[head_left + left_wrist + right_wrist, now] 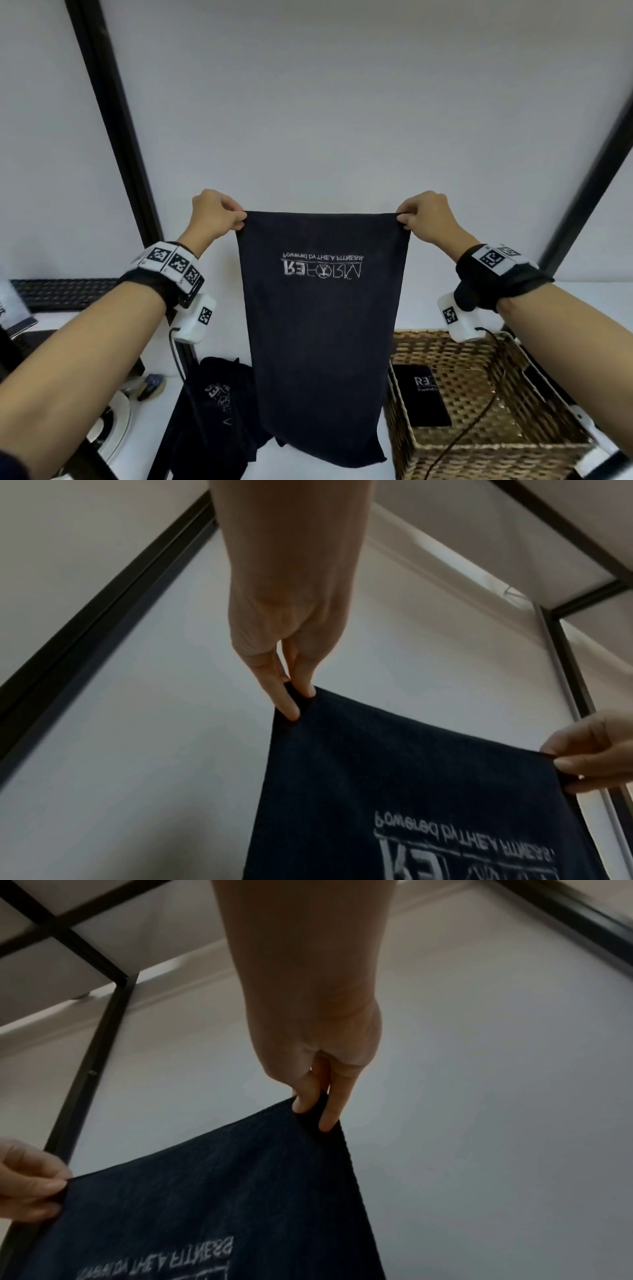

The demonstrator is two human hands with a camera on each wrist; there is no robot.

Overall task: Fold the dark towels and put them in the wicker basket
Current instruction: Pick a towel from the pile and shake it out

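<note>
The left hand [215, 214] and the right hand [426, 216] each pinch one top corner of a dark towel [318, 335], fingers [286, 702] curled on the hem, holding it spread and hanging above the tabletop [222, 346]. One folded towel [423, 394] already lies in the wicker basket [486, 442] at the right edge; a crumpled towel [219, 401] remains near the left front. By this evidence, the task is roughly one third complete, with two towels still to fold and place.
</note>
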